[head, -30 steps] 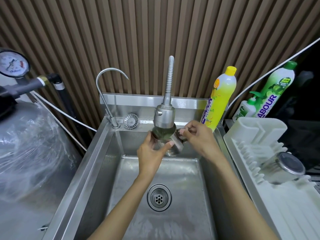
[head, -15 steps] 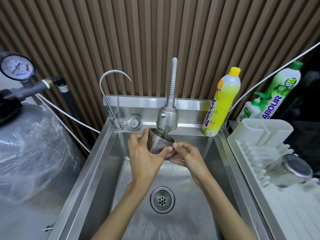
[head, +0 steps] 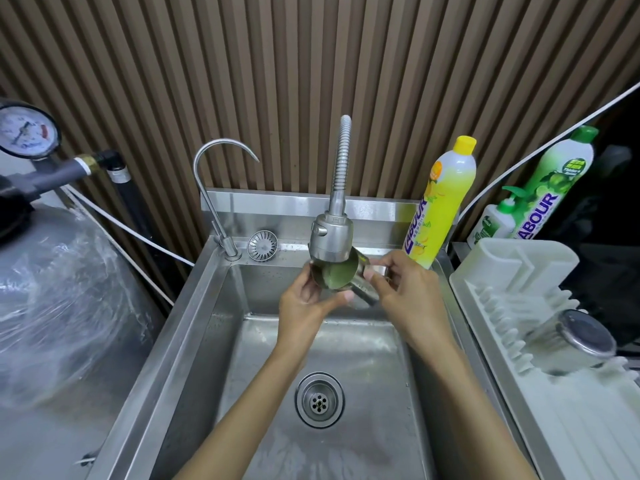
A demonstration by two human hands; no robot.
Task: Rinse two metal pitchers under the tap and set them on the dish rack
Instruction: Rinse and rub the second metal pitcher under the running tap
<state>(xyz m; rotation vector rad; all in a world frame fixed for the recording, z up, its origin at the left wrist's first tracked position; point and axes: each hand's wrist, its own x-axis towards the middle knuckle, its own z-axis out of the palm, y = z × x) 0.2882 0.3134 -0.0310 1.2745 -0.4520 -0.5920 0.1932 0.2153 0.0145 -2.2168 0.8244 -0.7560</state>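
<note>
Pitcher is held right under the tap head, over the back of the sink, at 12 o'clock from the drain. It is tilted, with its mouth turned up and toward the camera. Judgement: this lets the spray reach the inside wall while the runoff drops into the basin.

Left hand cups the pitcher from 7 o'clock, fingers and thumb curled round the body. Right hand is at its 3 o'clock, fingers closed on what looks like the handle. Judgement: one hand steadies, the other can turn the pitcher.

Contents: the inside looks greenish. Cannot tell whether that is standing water, residue or reflection. No stream is plainly visible. The basin floor is wet, and only the drain shows in it.

Second pitcher lies tipped on the dish rack, at 3 o'clock from the sink, base toward the camera. Judgement: it is already rinsed and left to drain, so the task is about half done.

Yellow soap bottle stands at 1 o'clock from the tap head.
</note>
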